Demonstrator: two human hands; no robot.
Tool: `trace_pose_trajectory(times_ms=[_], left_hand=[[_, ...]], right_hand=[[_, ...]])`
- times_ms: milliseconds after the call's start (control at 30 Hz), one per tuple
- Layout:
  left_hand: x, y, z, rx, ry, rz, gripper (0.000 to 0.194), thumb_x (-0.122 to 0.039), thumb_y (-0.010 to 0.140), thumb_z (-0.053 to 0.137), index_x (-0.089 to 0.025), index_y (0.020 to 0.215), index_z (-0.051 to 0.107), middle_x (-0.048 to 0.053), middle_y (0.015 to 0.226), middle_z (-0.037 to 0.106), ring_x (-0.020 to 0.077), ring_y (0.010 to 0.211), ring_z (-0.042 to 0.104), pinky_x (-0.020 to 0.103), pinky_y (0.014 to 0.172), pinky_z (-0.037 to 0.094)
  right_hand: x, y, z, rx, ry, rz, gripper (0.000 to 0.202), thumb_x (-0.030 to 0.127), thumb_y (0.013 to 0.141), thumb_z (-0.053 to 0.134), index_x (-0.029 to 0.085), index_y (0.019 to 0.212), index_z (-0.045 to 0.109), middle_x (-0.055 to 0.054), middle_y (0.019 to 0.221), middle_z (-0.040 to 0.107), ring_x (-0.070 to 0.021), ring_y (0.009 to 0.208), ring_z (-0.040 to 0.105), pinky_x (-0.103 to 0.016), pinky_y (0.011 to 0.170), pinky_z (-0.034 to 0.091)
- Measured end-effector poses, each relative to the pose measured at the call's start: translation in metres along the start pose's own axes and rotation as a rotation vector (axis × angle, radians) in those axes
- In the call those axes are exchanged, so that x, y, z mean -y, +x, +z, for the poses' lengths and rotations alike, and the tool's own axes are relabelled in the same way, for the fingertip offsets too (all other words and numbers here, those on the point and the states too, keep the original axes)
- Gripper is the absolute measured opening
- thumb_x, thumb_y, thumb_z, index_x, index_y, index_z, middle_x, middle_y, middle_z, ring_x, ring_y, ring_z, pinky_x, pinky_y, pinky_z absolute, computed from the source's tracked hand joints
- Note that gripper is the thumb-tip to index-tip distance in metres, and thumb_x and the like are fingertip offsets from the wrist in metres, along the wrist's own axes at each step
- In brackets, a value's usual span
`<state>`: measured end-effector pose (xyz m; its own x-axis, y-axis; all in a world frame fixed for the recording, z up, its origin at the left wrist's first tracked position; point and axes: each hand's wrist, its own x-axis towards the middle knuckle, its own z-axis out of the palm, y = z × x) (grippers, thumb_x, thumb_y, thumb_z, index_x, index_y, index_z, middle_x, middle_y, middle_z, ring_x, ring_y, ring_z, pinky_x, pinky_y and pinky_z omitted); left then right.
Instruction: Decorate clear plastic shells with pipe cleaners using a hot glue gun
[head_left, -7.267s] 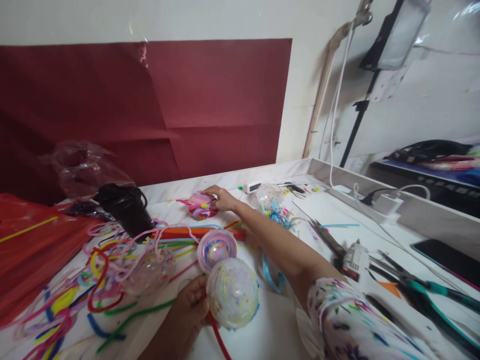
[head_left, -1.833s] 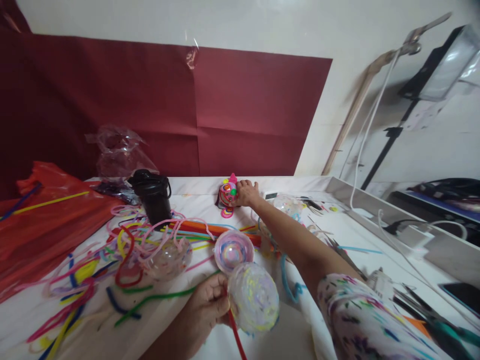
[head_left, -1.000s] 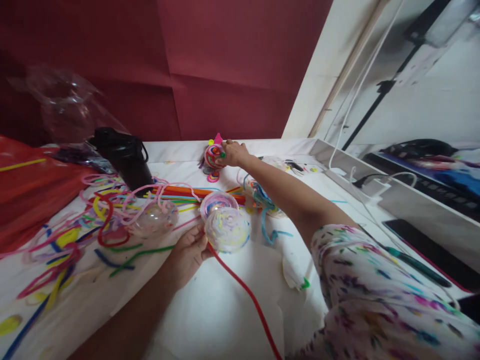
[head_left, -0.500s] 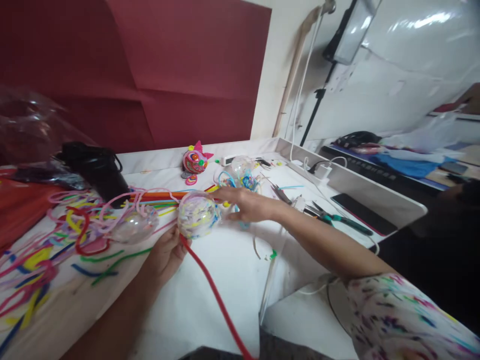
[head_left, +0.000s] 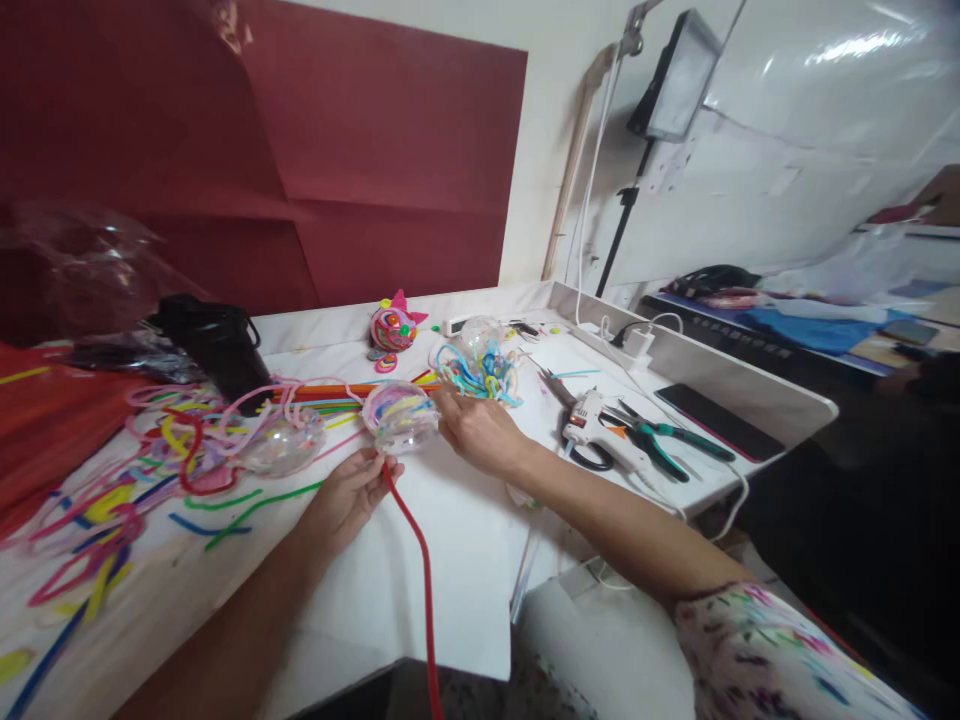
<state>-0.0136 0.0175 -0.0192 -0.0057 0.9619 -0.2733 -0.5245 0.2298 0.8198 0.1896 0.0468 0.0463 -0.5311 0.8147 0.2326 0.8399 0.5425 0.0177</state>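
A clear plastic ball (head_left: 409, 436), with coloured pieces showing through and a pink-lilac rim at its upper left, is between my two hands. My left hand (head_left: 355, 496) pinches the upper end of a long red pipe cleaner (head_left: 426, 560) against the underside of the ball. The rest of the pipe cleaner hangs down towards my lap. At the ball's right side, my right hand (head_left: 480, 430) has its fingers curled and closed on the edge; its fingertips are partly hidden. White paper (head_left: 450, 560) lies beneath.
Loose coloured pipe cleaners (head_left: 112, 530) and another clear ball (head_left: 281, 445) are at left, beside a black cup-like object (head_left: 217, 350). A decorated pink ball (head_left: 395, 328) stands behind. Rightward lie a glue gun (head_left: 600, 420), pliers (head_left: 660, 450) and a phone (head_left: 720, 420).
My right hand's fingers, stretched out earlier, have curled in against the ball. The ball has tilted, showing more of its clear lower side. The view has shifted slightly.
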Motion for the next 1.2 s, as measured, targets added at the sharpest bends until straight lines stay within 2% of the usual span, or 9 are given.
trace_pose_trajectory(times_ms=[67, 167, 333, 533, 800, 1067, 1200], left_hand=[[0.002, 0.002, -0.003, -0.002, 0.025, 0.023, 0.021, 0.004, 0.084, 0.060, -0.011, 0.071, 0.065, 0.005, 0.070, 0.071, 0.0126, 0.067, 0.071, 0.018, 0.066, 0.060], [0.003, 0.004, -0.007, 0.014, 0.076, 0.073, 0.011, -0.006, 0.075, 0.076, -0.012, 0.073, 0.067, 0.008, 0.080, 0.075, 0.0170, 0.073, 0.072, 0.023, 0.063, 0.061], [0.005, 0.005, -0.007, 0.027, 0.163, 0.200, 0.036, -0.029, 0.052, 0.094, -0.012, 0.074, 0.070, 0.006, 0.083, 0.073, 0.0181, 0.079, 0.068, 0.026, 0.065, 0.060], [0.010, 0.010, -0.007, 0.007, 0.224, 0.309, 0.042, -0.037, 0.046, 0.095, -0.014, 0.068, 0.068, 0.001, 0.076, 0.071, 0.0127, 0.073, 0.064, 0.024, 0.073, 0.056], [0.009, 0.007, -0.003, -0.027, 0.249, 0.307, 0.049, -0.042, 0.043, 0.095, -0.014, 0.067, 0.063, 0.003, 0.077, 0.072, 0.0177, 0.075, 0.066, 0.037, 0.073, 0.060], [0.010, 0.005, -0.003, -0.062, 0.325, 0.327, 0.050, -0.043, 0.043, 0.095, -0.014, 0.068, 0.062, 0.006, 0.077, 0.074, 0.0221, 0.081, 0.070, 0.039, 0.073, 0.062], [0.008, 0.003, -0.002, -0.072, 0.360, 0.337, 0.052, -0.045, 0.039, 0.095, -0.014, 0.066, 0.062, 0.004, 0.074, 0.073, 0.0216, 0.076, 0.070, 0.038, 0.069, 0.062]], right_hand=[[0.001, 0.001, -0.002, -0.004, -0.019, 0.055, 0.035, 0.016, 0.099, 0.032, 0.010, 0.126, 0.053, -0.017, 0.110, 0.071, -0.0274, 0.095, 0.070, -0.033, 0.076, 0.054], [0.000, 0.004, -0.002, -0.014, -0.038, 0.096, 0.034, 0.015, 0.098, 0.033, 0.009, 0.125, 0.053, -0.018, 0.107, 0.072, -0.0282, 0.093, 0.071, -0.032, 0.072, 0.053], [-0.001, 0.006, 0.003, -0.009, -0.049, 0.113, 0.033, 0.014, 0.097, 0.033, 0.010, 0.121, 0.056, -0.018, 0.101, 0.074, -0.0287, 0.093, 0.071, -0.033, 0.072, 0.052], [0.002, 0.009, 0.008, 0.018, -0.036, 0.095, 0.030, 0.018, 0.098, 0.035, 0.013, 0.112, 0.061, -0.016, 0.098, 0.075, -0.0270, 0.089, 0.072, -0.032, 0.074, 0.051], [-0.003, 0.012, 0.009, 0.015, 0.013, 0.075, 0.030, 0.022, 0.098, 0.038, 0.016, 0.115, 0.062, -0.013, 0.101, 0.075, -0.0251, 0.093, 0.072, -0.030, 0.074, 0.050], [-0.005, 0.007, 0.013, -0.021, 0.073, 0.071, 0.032, 0.019, 0.096, 0.040, 0.016, 0.120, 0.061, -0.012, 0.110, 0.073, -0.0239, 0.095, 0.070, -0.030, 0.074, 0.049], [-0.007, 0.004, 0.013, -0.031, 0.089, 0.066, 0.034, 0.017, 0.096, 0.038, 0.016, 0.121, 0.061, -0.013, 0.116, 0.071, -0.0239, 0.098, 0.069, -0.030, 0.076, 0.049]])
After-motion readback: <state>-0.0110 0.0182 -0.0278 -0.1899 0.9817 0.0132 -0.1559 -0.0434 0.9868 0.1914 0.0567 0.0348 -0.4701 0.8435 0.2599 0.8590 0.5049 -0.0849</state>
